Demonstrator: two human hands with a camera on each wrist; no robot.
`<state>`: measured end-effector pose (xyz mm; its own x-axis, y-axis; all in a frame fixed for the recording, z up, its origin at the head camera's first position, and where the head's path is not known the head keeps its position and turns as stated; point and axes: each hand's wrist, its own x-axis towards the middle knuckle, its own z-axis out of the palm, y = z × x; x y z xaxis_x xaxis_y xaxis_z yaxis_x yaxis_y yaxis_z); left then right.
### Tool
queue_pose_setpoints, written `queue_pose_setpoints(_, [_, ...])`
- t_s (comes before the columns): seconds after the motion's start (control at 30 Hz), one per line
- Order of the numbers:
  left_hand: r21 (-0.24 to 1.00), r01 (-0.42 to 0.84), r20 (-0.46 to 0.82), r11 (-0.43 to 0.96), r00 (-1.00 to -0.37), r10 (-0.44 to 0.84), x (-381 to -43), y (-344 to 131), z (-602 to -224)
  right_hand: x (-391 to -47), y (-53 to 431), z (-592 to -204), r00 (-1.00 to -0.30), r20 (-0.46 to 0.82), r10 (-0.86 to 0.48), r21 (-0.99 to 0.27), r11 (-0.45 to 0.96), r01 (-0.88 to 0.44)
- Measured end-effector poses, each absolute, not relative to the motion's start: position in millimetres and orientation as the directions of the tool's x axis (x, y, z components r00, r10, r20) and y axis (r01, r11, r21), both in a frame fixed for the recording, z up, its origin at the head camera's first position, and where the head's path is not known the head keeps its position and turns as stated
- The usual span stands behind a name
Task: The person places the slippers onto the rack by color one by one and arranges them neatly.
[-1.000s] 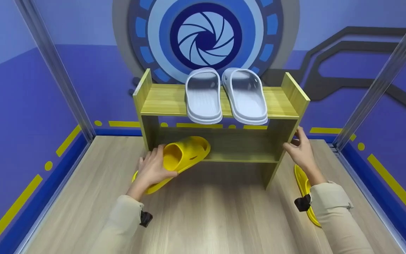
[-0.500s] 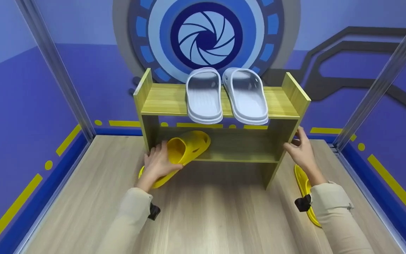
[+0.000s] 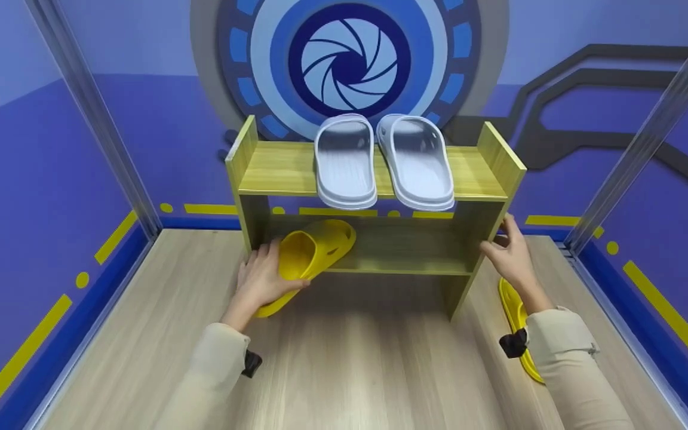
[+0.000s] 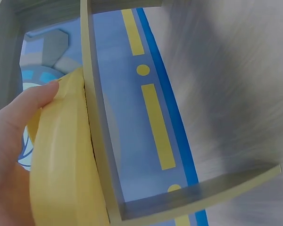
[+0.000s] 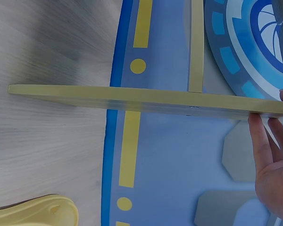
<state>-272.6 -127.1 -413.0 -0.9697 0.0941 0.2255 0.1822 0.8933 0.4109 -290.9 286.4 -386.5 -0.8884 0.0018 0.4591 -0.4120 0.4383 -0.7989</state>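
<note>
My left hand [image 3: 260, 278] grips a yellow clog [image 3: 325, 243] by its heel end, the toe pointing inward over the lower shelf [image 3: 407, 251] of a small wooden shoe rack [image 3: 281, 170]. In the left wrist view the thumb lies on one side of the clog [image 4: 61, 150], and its sole is against the shelf edge. My right hand [image 3: 512, 257] pinches the rack's right side panel [image 5: 155, 97] between thumb and fingers. A second yellow clog [image 3: 510, 301] lies on the floor beyond the rack's right side, partly hidden by my right forearm.
Two pale grey clogs [image 3: 346, 170] stand side by side on the top shelf, heels jutting past its front edge. Behind the rack is a blue patterned wall [image 3: 159, 131]. Metal posts [image 3: 99, 119] stand at both back corners of the wooden floor [image 3: 368, 370].
My left hand has pushed the yellow clog forward and up onto the lower shelf, then shifted slightly left at the heel. My right hand stays on the side panel.
</note>
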Motion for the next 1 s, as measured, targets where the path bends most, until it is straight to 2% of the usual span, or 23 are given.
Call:
queue_pose_setpoints(0.23, [0.419, 0.212, 0.243, 0.883, -0.963, 0.116, -259.0, -140.7, -415.9, -291.1, 285.7, -386.3, -0.89, 0.456, -0.001, -0.805, 0.426, -0.413])
queue_pose_setpoints(0.4, [0.438, 0.225, 0.203, 0.87, -0.968, 0.148, -247.4, -153.1, -415.0, -290.8, 285.3, -385.5, -0.896, 0.443, 0.006, -0.802, 0.45, -0.394])
queue_pose_setpoints(0.7, [0.597, 0.295, 0.084, 0.746, -0.948, 0.307, -231.3, -180.0, -411.9, -289.6, 285.0, -385.0, -0.9, 0.436, 0.009, -0.808, 0.445, -0.387])
queue_pose_setpoints(1.0, [0.701, 0.254, 0.037, 0.667, -0.946, 0.322, -231.7, -178.5, -413.9, -290.2, 284.9, -385.3, -0.89, 0.455, 0.01, -0.809, 0.423, -0.408])
